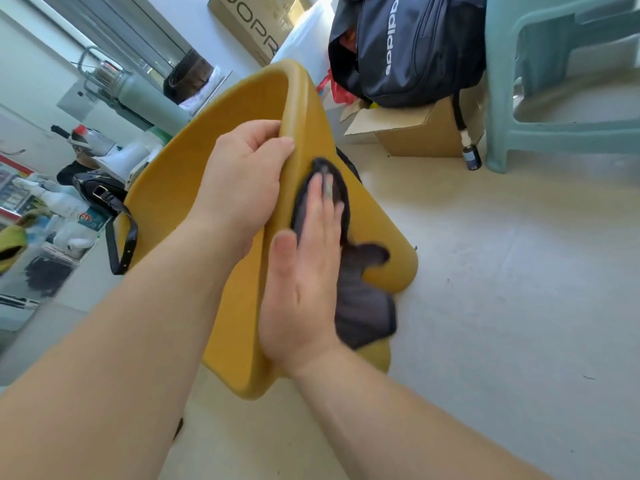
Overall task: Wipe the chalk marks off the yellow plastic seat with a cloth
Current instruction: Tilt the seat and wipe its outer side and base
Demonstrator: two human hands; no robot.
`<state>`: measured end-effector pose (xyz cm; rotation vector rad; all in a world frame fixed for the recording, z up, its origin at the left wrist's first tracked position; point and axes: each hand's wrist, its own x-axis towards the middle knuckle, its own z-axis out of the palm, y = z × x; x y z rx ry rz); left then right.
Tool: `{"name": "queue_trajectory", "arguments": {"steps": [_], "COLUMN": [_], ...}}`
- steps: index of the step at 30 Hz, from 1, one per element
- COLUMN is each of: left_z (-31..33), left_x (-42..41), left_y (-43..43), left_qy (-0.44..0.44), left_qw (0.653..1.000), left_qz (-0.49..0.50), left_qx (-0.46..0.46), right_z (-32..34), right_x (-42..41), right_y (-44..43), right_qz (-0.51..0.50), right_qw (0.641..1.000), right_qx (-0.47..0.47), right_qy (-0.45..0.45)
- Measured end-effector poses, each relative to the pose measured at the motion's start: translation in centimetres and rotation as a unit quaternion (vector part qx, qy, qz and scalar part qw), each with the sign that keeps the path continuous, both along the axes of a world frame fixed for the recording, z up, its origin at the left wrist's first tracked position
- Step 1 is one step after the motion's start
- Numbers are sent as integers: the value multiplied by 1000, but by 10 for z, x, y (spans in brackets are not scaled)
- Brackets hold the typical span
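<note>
Centre frame, the left hand (242,178) is gripping the yellow seat (166,188)'s edge — the right hand (304,271) is pressing a dark cloth (363,306) flat against it, above pale floor (502,271).

A pale, smooth floor (502,271) lay bright in daylight, right of the fingers. Beyond the fingertips a black backpack (408,50) sat on an open brown cardboard box (415,133), a pale green plastic chair (561,81) just beside it. Off left, a white wall (31,71), and cluttered bottles (52,199).
</note>
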<state>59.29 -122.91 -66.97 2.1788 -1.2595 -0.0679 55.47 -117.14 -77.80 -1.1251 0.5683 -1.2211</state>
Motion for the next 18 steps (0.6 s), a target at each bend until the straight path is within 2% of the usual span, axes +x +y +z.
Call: {"name": "queue_trajectory", "arguments": {"steps": [2,5,7,11,18], "left_z": [-1,-3,-2,-2,0], "left_x": [3,1,-1,-2,-7], "left_y": [1,7,11,21,74], "left_qy": [-13,-30,-42,-43,0], "left_qw": [999,999,999,999,999], "left_qz": [25,29,16,4,-34], "left_qx": [19,28,28,22,20], "right_z": [-19,-40,-40,-35,-34], "right_x": [5,13,19,22,32], "right_y": [33,45,37,16,-35], "right_qz": [26,97,105,82,93], "right_qw": [998,973,964,975,993], "right_qx": [55,205,239,203,68], "right_qy": [-16,-49,-43,-44,-28]}}
